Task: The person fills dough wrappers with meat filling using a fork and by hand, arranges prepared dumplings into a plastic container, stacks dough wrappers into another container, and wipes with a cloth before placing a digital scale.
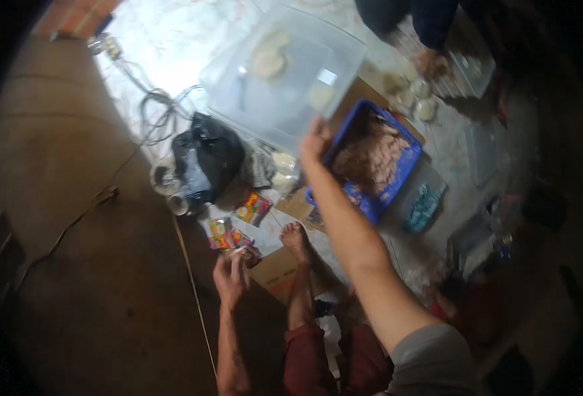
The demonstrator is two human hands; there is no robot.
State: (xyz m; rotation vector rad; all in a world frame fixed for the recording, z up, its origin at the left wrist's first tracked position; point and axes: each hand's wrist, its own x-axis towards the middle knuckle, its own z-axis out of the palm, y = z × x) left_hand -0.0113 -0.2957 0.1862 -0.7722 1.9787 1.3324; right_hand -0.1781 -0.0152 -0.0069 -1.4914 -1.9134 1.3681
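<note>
My right hand (316, 140), blurred, is at the near right edge of a large clear plastic box (222, 89), and its fingers look closed on the rim. Pale round pieces (268, 56) show in the box. Under my right forearm is a blue plastic basin (407, 165) holding a crumbly pinkish-brown mass (374, 155). My left hand (231, 280) is lower down, beside colourful snack packets (225, 234). Its fingers pinch a small white stick (239, 251), too blurred to name more exactly.
A black plastic bag (209, 155) and tangled cables (159, 109) are to the left. Another person's hand (431, 64) is at a clear container (473, 69), near pale round pieces (425, 109). A teal packet (423, 208) is right of the basin. Cardboard (278, 270) lies by my foot.
</note>
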